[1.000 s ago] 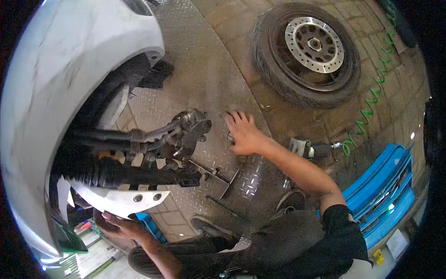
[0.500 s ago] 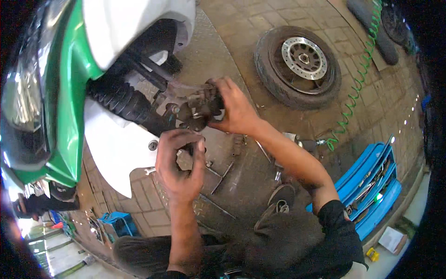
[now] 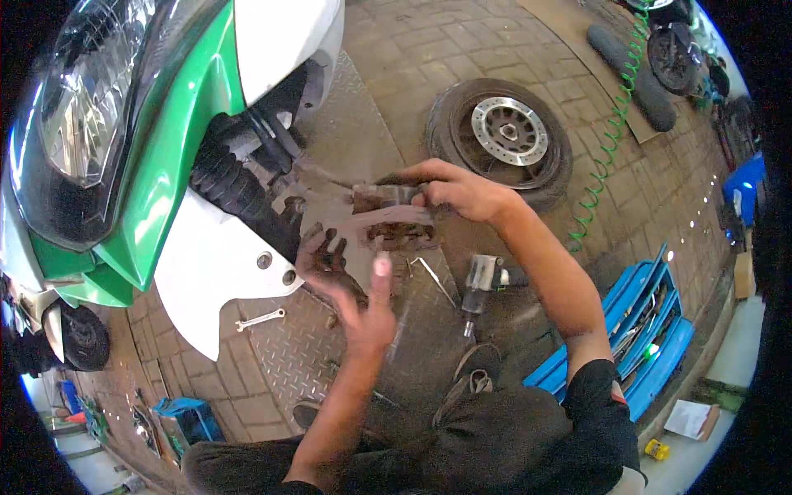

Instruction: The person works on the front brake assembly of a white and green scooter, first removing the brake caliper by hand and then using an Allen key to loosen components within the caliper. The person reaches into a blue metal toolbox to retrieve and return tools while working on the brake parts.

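A dark, dirty brake caliper (image 3: 400, 234) hangs in front of the motorcycle's fork leg (image 3: 235, 186), which wears a black ribbed rubber boot. My right hand (image 3: 470, 196) grips the caliper from its far right side, with the fingers over the top. Just left of and below it is my left hand (image 3: 361, 312), fingers and thumb spread and slightly blurred. Its thumb points up near the caliper's lower edge; I cannot tell whether it touches. Blackened fingertips show on that hand. A white fender (image 3: 219, 276) and green fairing (image 3: 177, 153) stand to the left.
A wheel with a brake disc (image 3: 509, 132) lies on the paving beyond my right hand. An impact wrench (image 3: 480, 289), a combination spanner (image 3: 261, 320) and an open blue toolbox (image 3: 610, 326) lie around. A green coiled hose (image 3: 606, 157) runs along the right.
My right hand has turned the caliper and brought it right, so its underside opening shows. My left hand has opened from a curl and shifted right. The view has tilted.
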`<action>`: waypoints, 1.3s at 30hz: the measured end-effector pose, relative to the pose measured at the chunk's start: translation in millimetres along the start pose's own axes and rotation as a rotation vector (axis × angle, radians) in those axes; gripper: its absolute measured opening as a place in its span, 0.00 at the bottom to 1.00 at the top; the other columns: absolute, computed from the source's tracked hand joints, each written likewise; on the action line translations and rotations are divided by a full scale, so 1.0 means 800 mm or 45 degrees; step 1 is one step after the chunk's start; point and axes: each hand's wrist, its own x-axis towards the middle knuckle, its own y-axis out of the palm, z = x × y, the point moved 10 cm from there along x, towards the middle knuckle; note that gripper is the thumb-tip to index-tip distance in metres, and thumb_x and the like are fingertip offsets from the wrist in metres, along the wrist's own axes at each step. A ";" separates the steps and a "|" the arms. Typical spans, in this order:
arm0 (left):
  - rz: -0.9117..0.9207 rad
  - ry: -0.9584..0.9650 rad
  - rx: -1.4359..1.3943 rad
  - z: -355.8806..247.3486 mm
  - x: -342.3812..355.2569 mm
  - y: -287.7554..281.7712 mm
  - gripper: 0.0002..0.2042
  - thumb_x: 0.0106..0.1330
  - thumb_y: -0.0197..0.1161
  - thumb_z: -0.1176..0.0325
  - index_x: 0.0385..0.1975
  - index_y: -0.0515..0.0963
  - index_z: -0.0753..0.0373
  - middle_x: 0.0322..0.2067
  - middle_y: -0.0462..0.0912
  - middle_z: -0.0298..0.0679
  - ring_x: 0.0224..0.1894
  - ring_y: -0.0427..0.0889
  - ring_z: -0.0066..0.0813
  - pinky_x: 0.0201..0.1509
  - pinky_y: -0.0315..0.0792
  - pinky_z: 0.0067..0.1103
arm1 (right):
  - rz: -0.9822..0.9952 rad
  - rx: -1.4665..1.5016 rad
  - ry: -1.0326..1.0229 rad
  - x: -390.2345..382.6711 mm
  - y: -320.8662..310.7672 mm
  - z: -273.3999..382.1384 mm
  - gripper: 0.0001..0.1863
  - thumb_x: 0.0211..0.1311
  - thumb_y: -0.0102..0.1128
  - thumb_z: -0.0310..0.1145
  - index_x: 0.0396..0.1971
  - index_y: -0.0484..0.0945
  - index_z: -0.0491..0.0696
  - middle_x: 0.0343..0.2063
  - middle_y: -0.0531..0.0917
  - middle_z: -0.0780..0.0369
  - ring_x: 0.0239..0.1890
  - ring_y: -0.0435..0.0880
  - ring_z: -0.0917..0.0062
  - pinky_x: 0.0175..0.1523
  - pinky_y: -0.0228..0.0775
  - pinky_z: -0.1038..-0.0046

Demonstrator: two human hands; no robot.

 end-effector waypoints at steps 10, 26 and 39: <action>0.262 -0.366 -0.611 0.087 0.037 0.029 0.54 0.61 0.72 0.54 0.74 0.37 0.70 0.71 0.54 0.52 0.71 0.58 0.43 0.73 0.57 0.36 | -0.390 -0.175 0.000 -0.051 -0.002 0.054 0.27 0.67 0.60 0.44 0.60 0.76 0.44 0.53 0.80 0.53 0.57 0.78 0.67 0.62 0.68 0.66; 0.215 -0.371 -1.267 0.038 0.039 0.082 0.41 0.66 0.53 0.32 0.68 0.62 0.60 0.61 0.72 0.45 0.61 0.74 0.45 0.68 0.67 0.42 | -0.662 -1.106 -0.675 -0.112 0.044 0.140 0.37 0.53 0.73 0.36 0.63 0.69 0.41 0.46 0.80 0.49 0.45 0.81 0.55 0.52 0.76 0.60; 0.342 -0.496 -1.199 0.062 0.037 0.070 0.36 0.67 0.52 0.36 0.62 0.69 0.62 0.58 0.75 0.42 0.59 0.74 0.41 0.65 0.68 0.38 | -0.559 -0.981 -0.537 -0.074 0.056 0.143 0.31 0.57 0.71 0.42 0.58 0.75 0.43 0.45 0.80 0.49 0.47 0.81 0.53 0.53 0.74 0.59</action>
